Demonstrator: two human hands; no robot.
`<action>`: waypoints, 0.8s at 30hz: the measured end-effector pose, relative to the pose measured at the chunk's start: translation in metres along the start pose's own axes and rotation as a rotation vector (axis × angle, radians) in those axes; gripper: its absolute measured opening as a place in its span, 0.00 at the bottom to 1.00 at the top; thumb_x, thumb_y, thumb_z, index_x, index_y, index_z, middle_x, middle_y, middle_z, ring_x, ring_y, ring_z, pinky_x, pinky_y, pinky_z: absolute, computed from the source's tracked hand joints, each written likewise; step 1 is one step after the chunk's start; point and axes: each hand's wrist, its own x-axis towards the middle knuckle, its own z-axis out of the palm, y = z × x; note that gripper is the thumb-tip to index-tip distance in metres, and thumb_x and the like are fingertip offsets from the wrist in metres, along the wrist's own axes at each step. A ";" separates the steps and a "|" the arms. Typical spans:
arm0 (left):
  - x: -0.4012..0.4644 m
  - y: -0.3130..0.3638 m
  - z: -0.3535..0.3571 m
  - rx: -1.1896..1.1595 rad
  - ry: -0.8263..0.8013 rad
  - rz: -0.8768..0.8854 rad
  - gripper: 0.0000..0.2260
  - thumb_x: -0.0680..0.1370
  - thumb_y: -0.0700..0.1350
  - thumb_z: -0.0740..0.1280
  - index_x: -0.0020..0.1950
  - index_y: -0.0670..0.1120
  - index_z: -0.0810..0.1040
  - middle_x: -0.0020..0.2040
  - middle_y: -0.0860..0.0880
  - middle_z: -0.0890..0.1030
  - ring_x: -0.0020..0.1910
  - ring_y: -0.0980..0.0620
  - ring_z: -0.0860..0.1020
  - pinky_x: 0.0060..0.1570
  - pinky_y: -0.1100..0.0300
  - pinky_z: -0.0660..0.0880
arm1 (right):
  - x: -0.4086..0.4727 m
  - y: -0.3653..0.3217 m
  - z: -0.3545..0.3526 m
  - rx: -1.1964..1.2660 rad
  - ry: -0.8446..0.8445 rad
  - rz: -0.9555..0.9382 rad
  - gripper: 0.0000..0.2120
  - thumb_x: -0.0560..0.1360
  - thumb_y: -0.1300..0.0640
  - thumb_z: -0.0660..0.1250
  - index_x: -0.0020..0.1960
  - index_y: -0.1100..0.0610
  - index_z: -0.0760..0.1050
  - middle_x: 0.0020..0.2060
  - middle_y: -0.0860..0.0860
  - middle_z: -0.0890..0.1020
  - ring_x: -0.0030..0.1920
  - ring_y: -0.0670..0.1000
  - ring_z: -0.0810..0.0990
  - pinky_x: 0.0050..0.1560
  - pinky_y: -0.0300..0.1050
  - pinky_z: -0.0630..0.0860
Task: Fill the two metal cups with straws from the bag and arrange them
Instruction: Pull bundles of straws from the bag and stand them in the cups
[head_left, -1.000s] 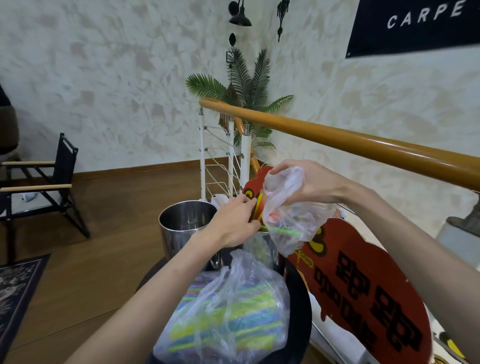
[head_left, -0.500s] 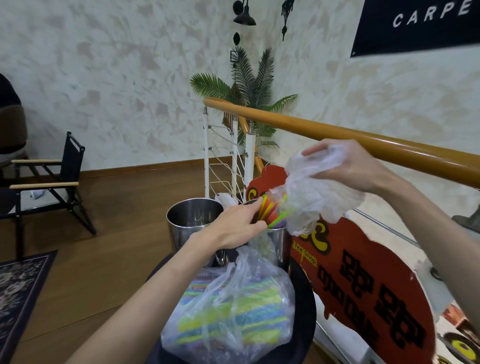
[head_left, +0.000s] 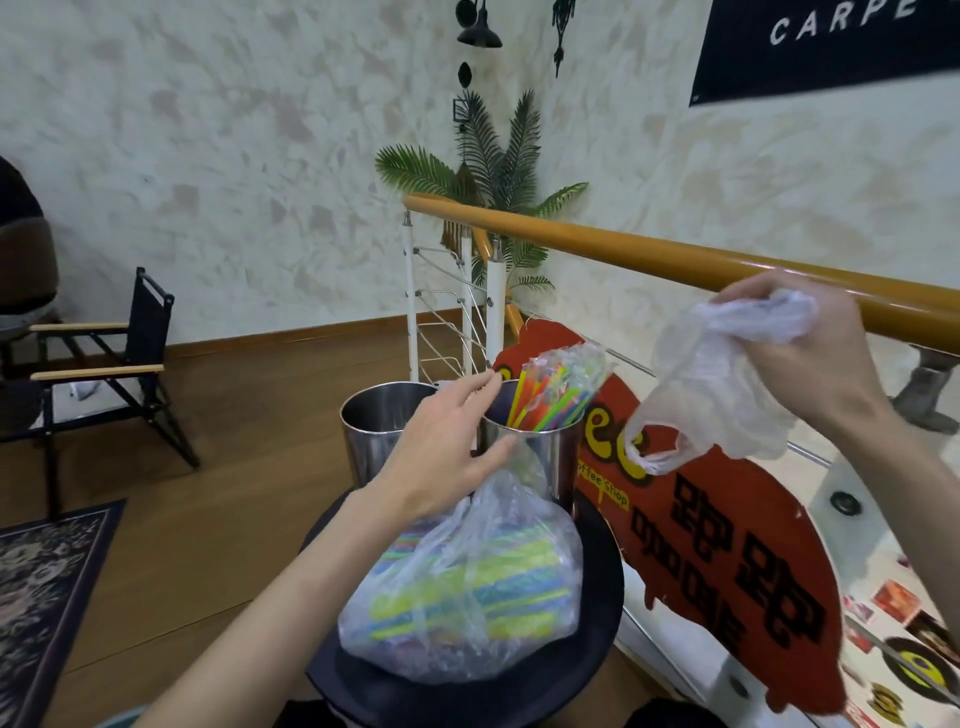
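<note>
Straws (head_left: 553, 397) stand in right cup (head_left: 540, 457); right hand (head_left: 810, 358) holds emptied bag (head_left: 711, 395).

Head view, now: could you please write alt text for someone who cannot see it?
A left hand, fingers open, reaches beside a metal cup holding colourful straws, while the right hand grips an emptied plastic bag. A second cup looks empty; a full bag lies nearer.

Round black table (head_left: 597, 660), two metal cups (head_left: 382, 441) stood side by side at its far edge, bag of straws (head_left: 467, 603) lay nearer, touching the right cup (head_left: 556, 467).
</note>
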 end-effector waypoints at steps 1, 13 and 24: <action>-0.011 0.005 -0.005 -0.032 0.038 0.027 0.31 0.79 0.62 0.61 0.78 0.47 0.68 0.74 0.51 0.71 0.72 0.54 0.68 0.71 0.47 0.67 | -0.009 -0.007 0.000 0.029 0.039 0.021 0.07 0.74 0.64 0.72 0.45 0.52 0.79 0.41 0.42 0.82 0.39 0.38 0.80 0.37 0.31 0.73; -0.095 0.089 -0.009 -0.999 0.021 -0.330 0.04 0.82 0.41 0.64 0.51 0.49 0.78 0.45 0.57 0.83 0.50 0.67 0.79 0.49 0.72 0.73 | -0.155 -0.107 0.133 0.450 -0.134 0.115 0.18 0.66 0.65 0.67 0.47 0.43 0.76 0.44 0.43 0.78 0.46 0.42 0.80 0.44 0.33 0.73; -0.101 0.039 -0.026 -0.854 0.257 -0.575 0.23 0.77 0.31 0.57 0.65 0.51 0.79 0.51 0.44 0.84 0.41 0.55 0.75 0.44 0.55 0.73 | -0.161 -0.098 0.141 0.151 -0.619 -0.127 0.48 0.74 0.37 0.72 0.80 0.38 0.42 0.81 0.36 0.43 0.79 0.36 0.43 0.74 0.31 0.46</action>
